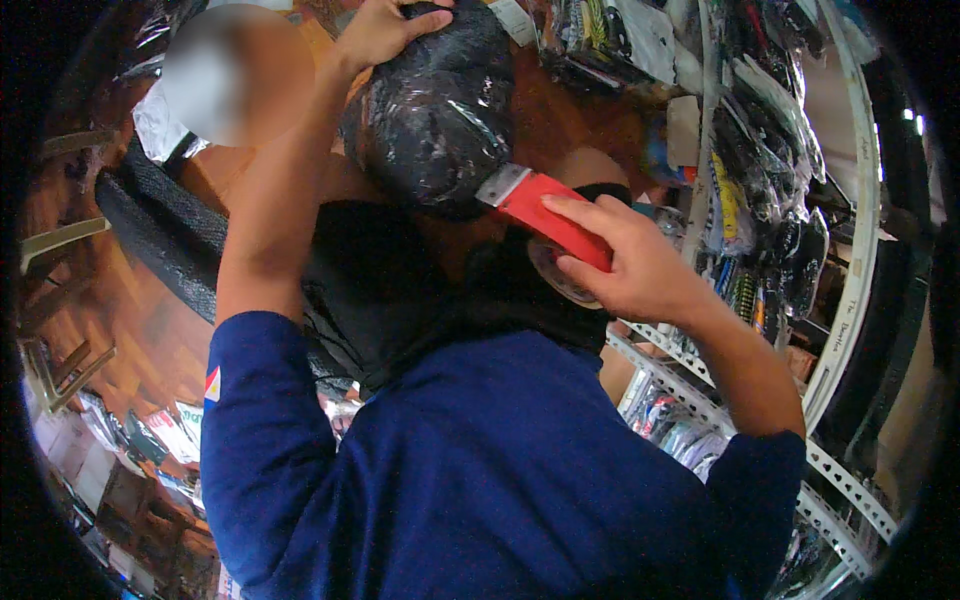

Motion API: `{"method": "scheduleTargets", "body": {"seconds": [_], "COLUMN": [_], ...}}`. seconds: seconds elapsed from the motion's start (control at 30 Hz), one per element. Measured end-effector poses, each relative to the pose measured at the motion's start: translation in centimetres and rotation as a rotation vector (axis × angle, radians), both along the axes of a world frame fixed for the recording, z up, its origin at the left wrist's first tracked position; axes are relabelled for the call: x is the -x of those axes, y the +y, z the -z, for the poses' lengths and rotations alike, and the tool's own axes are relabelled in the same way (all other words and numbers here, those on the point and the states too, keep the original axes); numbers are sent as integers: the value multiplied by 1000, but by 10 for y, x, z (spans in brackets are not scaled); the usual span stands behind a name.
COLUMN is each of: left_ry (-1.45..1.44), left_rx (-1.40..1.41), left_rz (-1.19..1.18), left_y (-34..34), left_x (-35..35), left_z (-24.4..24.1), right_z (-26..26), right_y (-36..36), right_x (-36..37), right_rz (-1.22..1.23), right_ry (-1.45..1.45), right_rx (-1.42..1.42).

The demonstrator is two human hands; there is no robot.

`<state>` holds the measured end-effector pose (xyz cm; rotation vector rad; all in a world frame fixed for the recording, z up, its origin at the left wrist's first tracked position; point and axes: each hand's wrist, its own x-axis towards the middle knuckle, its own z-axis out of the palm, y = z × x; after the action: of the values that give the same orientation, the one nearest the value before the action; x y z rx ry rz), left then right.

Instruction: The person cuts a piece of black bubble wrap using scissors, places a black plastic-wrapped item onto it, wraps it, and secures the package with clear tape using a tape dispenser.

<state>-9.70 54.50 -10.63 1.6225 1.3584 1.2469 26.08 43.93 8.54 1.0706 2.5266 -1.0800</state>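
A bulky package [442, 120] in shiny black plastic wrap, perhaps bubble wrap, stands in front of my lap. My left hand [390, 31] grips its far top edge, with the thumb laid across the black surface. My right hand [637, 255] is closed around a red tape dispenser [559, 214]. The metal front end of the dispenser [504, 184] meets the package's near right corner. Partly hidden under my right hand is a tape roll [559, 274] on the dispenser. Whether a strip of tape runs onto the package cannot be told.
On the right, white metal shelving [862, 247] holds several plastic-bagged goods [772, 135]. A long black wrap roll [161, 225] lies to my left on the wooden floor [150, 300]. More packets [169, 435] sit at the lower left. A blurred round patch hides the upper left.
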Motion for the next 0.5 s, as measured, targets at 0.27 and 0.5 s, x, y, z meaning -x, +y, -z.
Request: {"method": "scheduleTargets", "body": {"seconds": [0.27,0.5], "left_ry": [799,829], "left_rx": [-127,-114], "left_rz": [608,596], "left_y": [-146,-155], "left_x": [-70,-36], "left_z": [-88,-79], "right_z": [83,95], "right_y": [-50,-84], "right_x": [0,-20], "right_rz": [77,16], "right_ry": [290,135], "right_rx": [-11,7]}}
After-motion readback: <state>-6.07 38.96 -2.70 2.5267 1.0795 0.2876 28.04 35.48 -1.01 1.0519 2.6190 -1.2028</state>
